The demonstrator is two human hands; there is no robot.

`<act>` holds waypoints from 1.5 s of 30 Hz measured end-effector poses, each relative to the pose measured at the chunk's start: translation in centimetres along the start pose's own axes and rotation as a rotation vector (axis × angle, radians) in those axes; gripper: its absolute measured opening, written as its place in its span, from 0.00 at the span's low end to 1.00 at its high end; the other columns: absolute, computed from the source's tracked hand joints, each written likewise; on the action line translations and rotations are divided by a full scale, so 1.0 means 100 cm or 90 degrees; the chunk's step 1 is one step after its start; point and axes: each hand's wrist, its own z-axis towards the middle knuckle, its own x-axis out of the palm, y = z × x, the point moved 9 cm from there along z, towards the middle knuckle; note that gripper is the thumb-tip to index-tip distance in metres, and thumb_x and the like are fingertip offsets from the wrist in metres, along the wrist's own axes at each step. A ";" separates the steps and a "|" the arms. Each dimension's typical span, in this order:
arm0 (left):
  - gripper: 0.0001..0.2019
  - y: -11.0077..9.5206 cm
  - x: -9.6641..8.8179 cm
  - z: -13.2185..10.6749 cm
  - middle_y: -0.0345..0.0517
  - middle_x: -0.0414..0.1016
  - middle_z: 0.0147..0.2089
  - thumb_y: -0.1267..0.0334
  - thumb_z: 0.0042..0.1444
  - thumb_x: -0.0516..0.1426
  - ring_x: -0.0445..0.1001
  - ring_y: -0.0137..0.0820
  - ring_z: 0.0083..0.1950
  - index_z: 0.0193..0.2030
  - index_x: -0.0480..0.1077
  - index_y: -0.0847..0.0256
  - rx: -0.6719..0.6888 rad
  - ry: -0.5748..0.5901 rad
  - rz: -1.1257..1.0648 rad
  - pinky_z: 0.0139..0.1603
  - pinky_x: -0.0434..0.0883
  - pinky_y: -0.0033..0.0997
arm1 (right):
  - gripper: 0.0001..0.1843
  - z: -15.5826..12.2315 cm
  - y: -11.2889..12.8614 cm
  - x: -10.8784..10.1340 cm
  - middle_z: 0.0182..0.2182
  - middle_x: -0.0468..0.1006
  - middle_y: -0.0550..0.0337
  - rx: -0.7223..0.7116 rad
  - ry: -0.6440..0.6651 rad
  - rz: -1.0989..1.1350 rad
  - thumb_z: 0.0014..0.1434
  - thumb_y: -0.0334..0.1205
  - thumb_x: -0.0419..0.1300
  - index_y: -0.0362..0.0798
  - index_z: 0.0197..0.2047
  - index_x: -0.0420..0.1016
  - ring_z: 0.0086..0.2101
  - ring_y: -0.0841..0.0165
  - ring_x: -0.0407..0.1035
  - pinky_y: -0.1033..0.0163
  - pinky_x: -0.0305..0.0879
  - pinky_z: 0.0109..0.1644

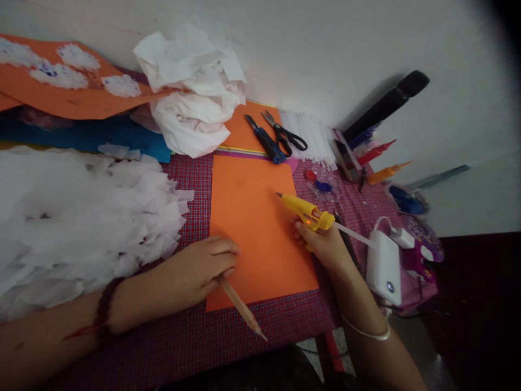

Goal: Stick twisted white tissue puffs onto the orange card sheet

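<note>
My right hand (319, 244) grips a yellow hot glue gun (303, 209) above the right side of an orange paper sheet (252, 217). A small orange light glows on its body, the nozzle points up and left, and a whitish glue stick (353, 233) sticks out of its back. At the sheet's lower left, my left hand (214, 260) has its fingers closed on a thin light-brown wooden stick (242, 308). That stick's tapered end points toward the table's front edge; its other end is hidden in the hand.
A large fluffy white paper piece (81, 217) lies on the left. Behind are crumpled white paper (195, 87), a blue cutter (266, 142) and black-handled scissors (285, 133). At right stand a phone (345, 160), paint tubes (378, 152) and a white power bank (383, 266) with cables.
</note>
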 end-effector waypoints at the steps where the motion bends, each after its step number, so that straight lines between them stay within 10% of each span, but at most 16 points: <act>1: 0.10 0.000 0.000 0.000 0.48 0.74 0.50 0.75 0.63 0.49 0.72 0.31 0.50 0.40 0.71 0.61 0.000 -0.002 0.001 0.52 0.71 0.31 | 0.19 0.000 0.000 0.000 0.26 0.73 0.61 -0.001 0.002 -0.002 0.48 0.50 0.63 0.47 0.40 0.70 0.23 0.72 0.66 0.62 0.67 0.27; 45: 0.12 -0.005 -0.005 0.000 0.50 0.75 0.48 0.68 0.67 0.49 0.72 0.33 0.49 0.43 0.74 0.63 0.000 -0.010 -0.002 0.54 0.71 0.33 | 0.23 0.002 -0.003 0.001 0.24 0.72 0.63 0.014 0.005 0.019 0.46 0.52 0.64 0.45 0.40 0.69 0.21 0.72 0.65 0.65 0.62 0.25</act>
